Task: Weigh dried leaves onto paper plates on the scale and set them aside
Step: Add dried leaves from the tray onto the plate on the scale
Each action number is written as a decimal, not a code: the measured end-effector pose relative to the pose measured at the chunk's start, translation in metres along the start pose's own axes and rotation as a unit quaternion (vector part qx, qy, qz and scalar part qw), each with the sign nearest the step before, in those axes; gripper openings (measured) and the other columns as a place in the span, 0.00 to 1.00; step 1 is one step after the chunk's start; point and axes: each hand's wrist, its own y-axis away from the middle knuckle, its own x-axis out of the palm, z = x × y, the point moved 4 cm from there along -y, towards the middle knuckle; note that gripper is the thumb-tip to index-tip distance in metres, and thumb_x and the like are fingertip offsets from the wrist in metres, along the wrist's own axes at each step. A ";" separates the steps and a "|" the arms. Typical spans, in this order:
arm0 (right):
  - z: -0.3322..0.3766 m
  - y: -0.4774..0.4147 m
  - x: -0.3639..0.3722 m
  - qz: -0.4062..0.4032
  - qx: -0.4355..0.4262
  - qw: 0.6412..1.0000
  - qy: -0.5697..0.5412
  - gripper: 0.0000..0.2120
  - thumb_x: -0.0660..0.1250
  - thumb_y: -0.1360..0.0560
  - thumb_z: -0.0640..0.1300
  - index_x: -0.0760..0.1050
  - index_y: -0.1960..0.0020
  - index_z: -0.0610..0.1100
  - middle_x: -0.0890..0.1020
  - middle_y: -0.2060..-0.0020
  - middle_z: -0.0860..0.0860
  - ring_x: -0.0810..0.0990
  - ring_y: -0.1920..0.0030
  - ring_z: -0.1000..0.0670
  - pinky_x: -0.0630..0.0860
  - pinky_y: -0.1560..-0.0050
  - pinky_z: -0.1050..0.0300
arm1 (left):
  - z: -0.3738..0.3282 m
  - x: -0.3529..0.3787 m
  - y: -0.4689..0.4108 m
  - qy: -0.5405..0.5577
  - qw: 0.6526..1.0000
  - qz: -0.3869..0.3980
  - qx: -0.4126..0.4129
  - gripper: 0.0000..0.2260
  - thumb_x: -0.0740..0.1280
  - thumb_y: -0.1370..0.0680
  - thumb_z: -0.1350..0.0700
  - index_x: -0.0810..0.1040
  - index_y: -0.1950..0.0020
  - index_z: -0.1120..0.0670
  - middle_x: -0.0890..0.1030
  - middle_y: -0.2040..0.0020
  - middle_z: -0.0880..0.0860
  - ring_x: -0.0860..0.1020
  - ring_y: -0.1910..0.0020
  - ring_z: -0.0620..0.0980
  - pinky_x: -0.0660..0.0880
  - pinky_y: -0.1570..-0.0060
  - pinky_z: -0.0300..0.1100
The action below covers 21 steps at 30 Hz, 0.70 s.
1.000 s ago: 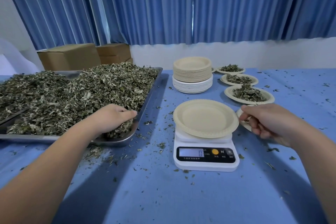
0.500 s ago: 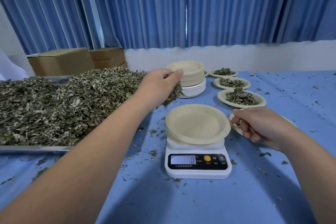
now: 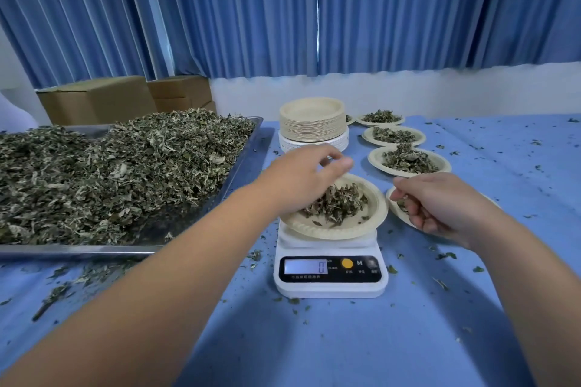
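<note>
A white digital scale [image 3: 330, 273] stands on the blue table, its display reading 0. A beige paper plate [image 3: 375, 209] lies on it with a small heap of dried leaves [image 3: 338, 206]. My left hand [image 3: 301, 179] hovers over the plate's left half, fingers spread and relaxed above the leaves. My right hand [image 3: 440, 204] is just right of the scale with curled fingers over another plate [image 3: 396, 210] that it mostly hides; whether it grips the plate or some leaves I cannot tell. A big metal tray [image 3: 245, 163] heaped with dried leaves [image 3: 110, 173] fills the left.
A stack of empty paper plates [image 3: 312, 124] stands behind the scale. Three filled plates [image 3: 408, 160] run back along the right. Cardboard boxes [image 3: 97, 100] sit against the curtained wall. Leaf crumbs are scattered over the blue cloth [image 3: 345, 349].
My left hand carried a handful of leaves from the tray to the plate on the scale and let them fall there. My right hand stayed beside the scale.
</note>
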 end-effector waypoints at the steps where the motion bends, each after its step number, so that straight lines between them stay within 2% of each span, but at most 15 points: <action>1: 0.000 0.000 0.000 -0.002 -0.001 1.000 0.000 0.14 0.65 0.22 0.49 0.79 0.58 0.39 0.71 0.78 0.50 0.69 0.78 0.51 0.62 0.81 0.64 | 0.006 -0.010 0.001 0.005 1.000 -0.026 -0.002 0.16 0.56 0.20 0.39 0.76 0.41 0.44 0.77 0.49 0.41 0.75 0.51 0.41 0.69 0.57 0.39; 3: 0.001 0.001 0.001 -0.006 -0.002 1.000 0.004 0.14 0.65 0.21 0.49 0.78 0.59 0.39 0.71 0.78 0.50 0.69 0.78 0.51 0.62 0.81 0.64 | 0.025 -0.028 0.005 -0.002 0.998 -0.056 -0.029 0.12 0.57 0.19 0.43 0.77 0.43 0.46 0.78 0.54 0.41 0.76 0.56 0.39 0.68 0.61 0.36; 5: 0.001 0.001 0.001 -0.009 -0.001 1.000 0.007 0.14 0.65 0.21 0.49 0.78 0.60 0.39 0.71 0.78 0.50 0.69 0.78 0.51 0.62 0.81 0.64 | 0.048 -0.039 0.011 -0.039 0.995 -0.052 -0.072 0.10 0.60 0.19 0.48 0.79 0.44 0.49 0.80 0.55 0.43 0.77 0.58 0.43 0.71 0.62 0.38; 8: 0.002 0.001 0.002 -0.011 -0.001 1.000 0.016 0.14 0.65 0.21 0.49 0.77 0.59 0.39 0.71 0.78 0.49 0.68 0.78 0.51 0.62 0.81 0.63 | 0.076 -0.035 0.025 -0.138 0.985 0.030 -0.102 0.11 0.61 0.19 0.52 0.80 0.42 0.50 0.82 0.49 0.48 0.78 0.53 0.47 0.74 0.53 0.40; 10: 0.002 0.001 0.002 -0.015 -0.001 1.000 0.020 0.14 0.65 0.21 0.49 0.78 0.59 0.40 0.71 0.77 0.50 0.68 0.78 0.51 0.62 0.81 0.63 | 0.086 -0.023 0.035 -0.194 0.971 0.106 -0.090 0.12 0.62 0.20 0.52 0.79 0.39 0.50 0.81 0.43 0.50 0.77 0.45 0.50 0.73 0.43 0.45; 12: 0.002 0.002 0.002 -0.017 -0.003 1.000 0.021 0.14 0.65 0.21 0.49 0.78 0.59 0.39 0.71 0.77 0.50 0.68 0.78 0.52 0.62 0.81 0.63 | 0.089 -0.012 0.042 -0.245 0.954 0.158 -0.068 0.13 0.62 0.20 0.50 0.77 0.36 0.47 0.79 0.39 0.49 0.75 0.40 0.51 0.71 0.39 0.47; 15: 0.002 0.003 0.002 -0.018 -0.006 0.999 0.030 0.14 0.65 0.21 0.49 0.78 0.58 0.39 0.71 0.77 0.50 0.69 0.78 0.52 0.62 0.81 0.63 | 0.087 -0.005 0.045 -0.292 0.939 0.176 -0.041 0.13 0.61 0.20 0.48 0.76 0.36 0.43 0.76 0.40 0.49 0.75 0.40 0.51 0.71 0.42 0.47; 21: 0.003 0.003 0.002 -0.021 -0.004 0.999 0.027 0.14 0.65 0.21 0.49 0.79 0.58 0.39 0.71 0.78 0.51 0.68 0.79 0.52 0.62 0.81 0.64 | 0.081 -0.002 0.047 -0.298 0.939 0.169 -0.029 0.11 0.60 0.20 0.52 0.78 0.40 0.46 0.75 0.43 0.50 0.75 0.42 0.52 0.74 0.49 0.46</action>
